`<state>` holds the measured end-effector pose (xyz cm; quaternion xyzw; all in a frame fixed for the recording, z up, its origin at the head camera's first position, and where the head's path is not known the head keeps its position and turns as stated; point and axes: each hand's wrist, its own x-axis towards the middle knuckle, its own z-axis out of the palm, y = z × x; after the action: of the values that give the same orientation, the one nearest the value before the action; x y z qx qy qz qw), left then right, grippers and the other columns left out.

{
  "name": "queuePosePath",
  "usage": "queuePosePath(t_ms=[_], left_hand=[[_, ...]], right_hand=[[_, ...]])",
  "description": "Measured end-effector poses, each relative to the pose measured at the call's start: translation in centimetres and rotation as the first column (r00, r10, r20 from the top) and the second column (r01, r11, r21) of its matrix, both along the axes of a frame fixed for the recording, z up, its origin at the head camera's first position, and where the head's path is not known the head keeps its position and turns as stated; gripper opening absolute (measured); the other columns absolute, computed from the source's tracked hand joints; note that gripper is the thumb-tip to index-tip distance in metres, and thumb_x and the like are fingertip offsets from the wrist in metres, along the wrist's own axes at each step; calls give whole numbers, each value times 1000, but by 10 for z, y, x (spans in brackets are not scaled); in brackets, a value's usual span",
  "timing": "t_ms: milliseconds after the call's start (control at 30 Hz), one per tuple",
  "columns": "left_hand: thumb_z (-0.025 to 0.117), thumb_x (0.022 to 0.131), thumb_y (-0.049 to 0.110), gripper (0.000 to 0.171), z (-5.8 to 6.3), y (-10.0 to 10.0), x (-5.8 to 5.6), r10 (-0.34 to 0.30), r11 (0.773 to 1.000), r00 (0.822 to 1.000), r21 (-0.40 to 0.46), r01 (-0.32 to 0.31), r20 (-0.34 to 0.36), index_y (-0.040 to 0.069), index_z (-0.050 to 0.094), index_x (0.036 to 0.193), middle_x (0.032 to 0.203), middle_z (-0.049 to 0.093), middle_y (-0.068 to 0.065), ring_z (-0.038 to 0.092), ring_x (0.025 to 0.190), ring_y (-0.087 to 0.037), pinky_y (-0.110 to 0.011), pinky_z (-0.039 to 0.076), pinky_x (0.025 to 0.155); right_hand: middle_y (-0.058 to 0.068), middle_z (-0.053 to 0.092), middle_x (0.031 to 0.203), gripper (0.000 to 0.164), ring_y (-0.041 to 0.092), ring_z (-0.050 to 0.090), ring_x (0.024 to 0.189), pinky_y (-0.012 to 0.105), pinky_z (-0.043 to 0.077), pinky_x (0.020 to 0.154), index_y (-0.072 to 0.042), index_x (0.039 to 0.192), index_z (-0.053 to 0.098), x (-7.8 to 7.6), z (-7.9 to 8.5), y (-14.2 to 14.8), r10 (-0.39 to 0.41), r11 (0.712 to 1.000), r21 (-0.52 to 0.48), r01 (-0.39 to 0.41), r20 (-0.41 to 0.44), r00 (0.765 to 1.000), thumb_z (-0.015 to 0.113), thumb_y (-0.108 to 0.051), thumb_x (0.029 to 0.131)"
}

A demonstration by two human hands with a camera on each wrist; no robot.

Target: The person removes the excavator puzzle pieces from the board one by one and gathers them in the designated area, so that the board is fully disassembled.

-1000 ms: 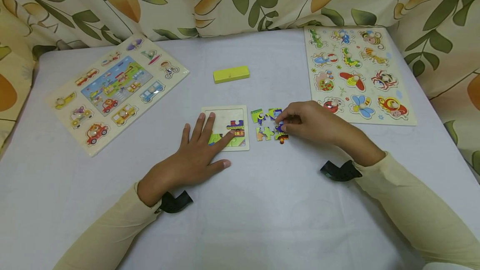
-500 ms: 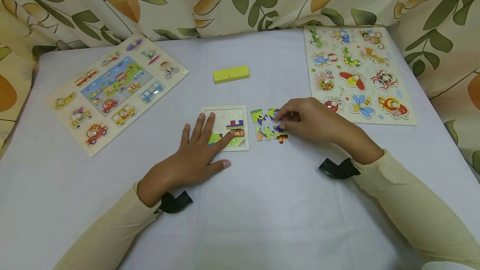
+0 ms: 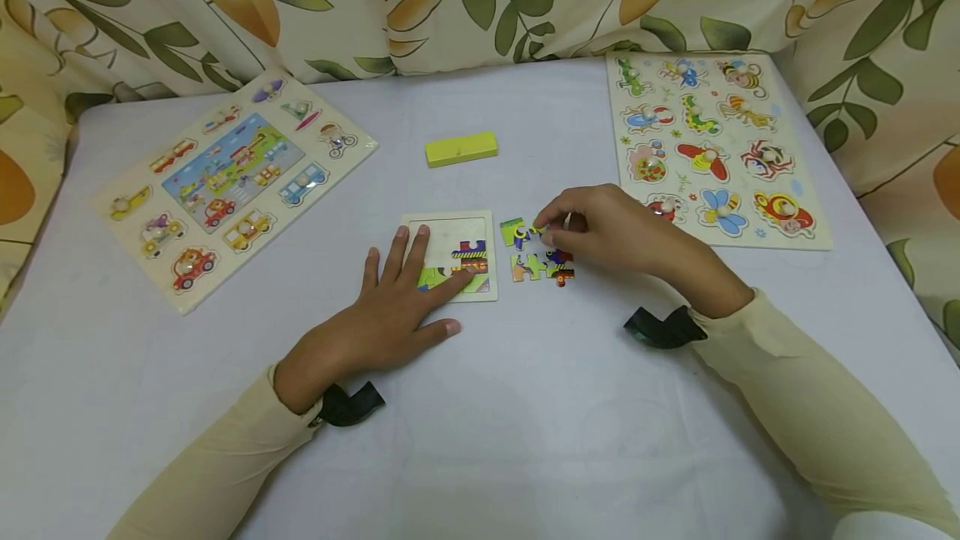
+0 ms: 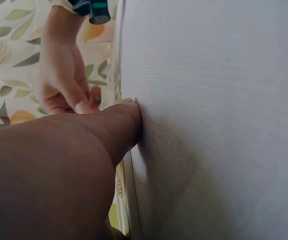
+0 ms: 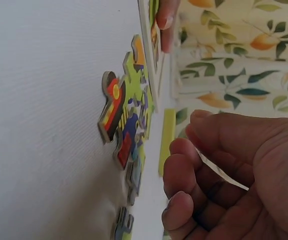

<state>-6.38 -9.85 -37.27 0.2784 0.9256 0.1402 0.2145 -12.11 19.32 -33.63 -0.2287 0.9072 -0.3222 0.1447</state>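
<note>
My left hand [image 3: 382, 307] lies spread, its fingers straight across the small square puzzle tray [image 3: 494, 257]. Puzzle pieces with green, purple and red print fill the tray's lower part; my index fingertip rests on one. Loose jigsaw pieces [image 3: 528, 267] lie just right of the tray. Over them is my right hand [image 3: 618, 227], with thumb and index tips close together and the other fingers curled. In the right wrist view, several loose pieces [image 5: 115, 107] lie on the cloth beside the right hand [image 5: 229, 175]. Whether a piece sits between its fingertips is hidden.
A yellow-green box [image 3: 461, 149] lies behind the tray. On the left is a vehicle peg board [image 3: 232, 165]; on the right, an insect peg board [image 3: 720, 148]. A white cloth [image 3: 480, 440] covers the table, with a leafy curtain [image 3: 450, 7] behind it.
My right hand has shifted slightly left and away from me over the loose pieces, covering the upper right one. My left hand stays nearly still.
</note>
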Motion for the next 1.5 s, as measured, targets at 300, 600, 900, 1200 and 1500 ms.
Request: queuePosePath(t_ms=[300, 600, 900, 1200, 1500], left_hand=[[60, 93, 50, 69, 7, 5, 2, 7, 1000, 999, -20, -7, -32, 44, 25, 152, 159, -17, -19, -27, 140, -38, -63, -9, 107], [60, 92, 53, 76, 9, 12, 4, -19, 1000, 1000, 5, 19, 6, 39, 21, 155, 157, -20, -21, -25, 141, -38, -57, -5, 111], [58, 89, 60, 79, 8, 13, 1, -72, 996, 997, -41, 74, 28, 36, 21, 155, 156, -23, -23, -28, 138, -43, -61, -4, 110], [57, 90, 60, 76, 8, 14, 0, -82, 995, 996, -52, 83, 24, 36, 25, 154, 156, -23, -22, -28, 138, -43, -62, -4, 109], [56, 90, 61, 76, 8, 15, 0, -79, 995, 996, -56, 81, 33, 37, 24, 154, 156, -24, -22, -29, 138, -42, -62, -5, 109]], right_hand=[[1, 68, 99, 16, 17, 55, 82, 31, 45, 70, -6, 108, 72, -8, 6, -17, 39, 998, -50, -37, 45, 998, 65, -8, 94], [1, 69, 98, 17, 15, 55, 74, 30, 46, 67, -6, 109, 72, -13, 3, -35, 88, 994, -75, -84, 50, 995, 63, -6, 94], [1, 70, 96, 17, 15, 54, 72, 31, 45, 67, -6, 108, 73, -20, 2, -50, 136, 987, -93, -130, 59, 989, 63, -13, 96], [0, 70, 98, 19, 15, 57, 80, 32, 46, 77, -7, 109, 72, -21, -1, -59, 146, 984, -119, -134, 99, 984, 61, -15, 97], [1, 69, 94, 19, 14, 55, 76, 31, 45, 73, -7, 110, 72, -21, -2, -65, 176, 979, -123, -163, 103, 979, 60, -16, 98]])
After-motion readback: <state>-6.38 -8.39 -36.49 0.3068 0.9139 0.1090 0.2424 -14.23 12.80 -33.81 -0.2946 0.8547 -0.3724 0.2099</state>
